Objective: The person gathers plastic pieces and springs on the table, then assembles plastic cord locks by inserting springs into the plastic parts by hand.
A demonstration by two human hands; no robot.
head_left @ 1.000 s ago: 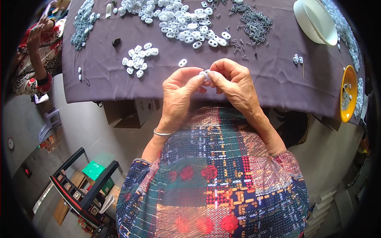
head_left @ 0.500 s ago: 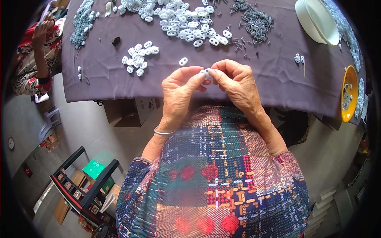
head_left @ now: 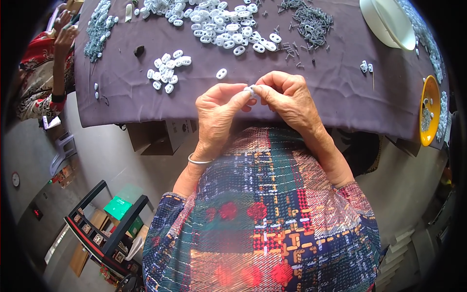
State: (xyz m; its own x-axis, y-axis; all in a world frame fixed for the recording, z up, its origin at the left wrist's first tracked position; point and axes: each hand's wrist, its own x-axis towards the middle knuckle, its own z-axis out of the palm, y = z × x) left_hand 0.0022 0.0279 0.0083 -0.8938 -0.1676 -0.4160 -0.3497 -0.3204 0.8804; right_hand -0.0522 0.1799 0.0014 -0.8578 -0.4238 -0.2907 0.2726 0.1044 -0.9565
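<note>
My left hand (head_left: 217, 114) pinches a small white oval plastic piece (head_left: 249, 91) with holes in it, just above the near edge of the table. Thumb and forefinger of my right hand (head_left: 293, 102) close on the same piece from the other side. Whether a tiny pin sits between those fingertips, I cannot make out. Beyond my hands, one white two-holed piece (head_left: 222, 73) lies alone on the cloth. A small cluster of similar pieces (head_left: 167, 70) is to its left, and a large heap of them (head_left: 219, 27) spreads farther back.
Small grey pins (head_left: 314, 27) are piled right of the heap. A white bowl (head_left: 386, 22) and a yellow dish (head_left: 424, 121) stand at the right. Two white pieces with a thin stick (head_left: 373, 78) lie nearer. At far left, another person's hands (head_left: 63, 36) show beside the dark tablecloth (head_left: 131, 104).
The whole view has shifted slightly. Both my hands keep the same pinch on the white piece. At the left, the other person's hands have moved a little.
</note>
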